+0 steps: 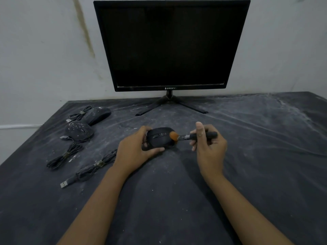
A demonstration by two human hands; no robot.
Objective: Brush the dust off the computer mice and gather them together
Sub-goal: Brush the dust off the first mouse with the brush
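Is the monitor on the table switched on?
No, the monitor shows only a black screen, with no picture or glow on it.

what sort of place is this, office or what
Likely a makeshift computer desk in a bare room: a dark monitor stands before a stained wall, and a speckled mouse lies on the dusty table.

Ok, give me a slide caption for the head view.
Dusting: the left hand grips a black mouse; the right hand holds an orange-tipped brush against it.
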